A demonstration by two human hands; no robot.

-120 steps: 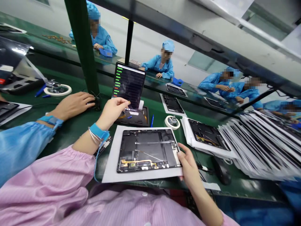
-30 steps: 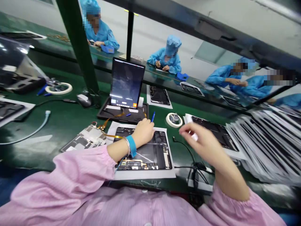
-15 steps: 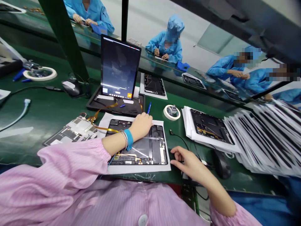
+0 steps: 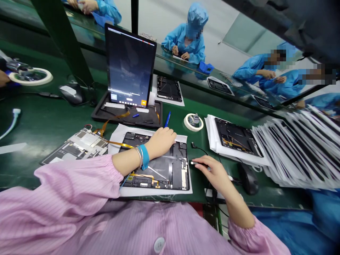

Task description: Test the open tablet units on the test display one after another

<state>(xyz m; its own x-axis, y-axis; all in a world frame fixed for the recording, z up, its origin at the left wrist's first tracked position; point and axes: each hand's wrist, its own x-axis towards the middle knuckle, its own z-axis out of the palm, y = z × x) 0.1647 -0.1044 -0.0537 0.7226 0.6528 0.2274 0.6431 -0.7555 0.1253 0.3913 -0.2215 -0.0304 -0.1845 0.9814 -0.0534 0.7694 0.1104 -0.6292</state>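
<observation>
An opened tablet chassis lies on a white sheet in front of me. My left hand rests closed on its upper edge, fingers curled down onto it. Just right of the chassis, my right hand pinches the plug of a black cable, the plug tip pointing at the chassis's right side. A yellow flex ribbon runs from the chassis towards a circuit board on the left.
An upright tablet screen stands in a black tray. A tape roll, a blue pen, a mouse and a stack of sheeted chassis lie to the right. People in blue work across the bench.
My right hand came down from mid-air to the bench beside the chassis and took hold of the cable plug. My left hand stayed on the chassis's top edge.
</observation>
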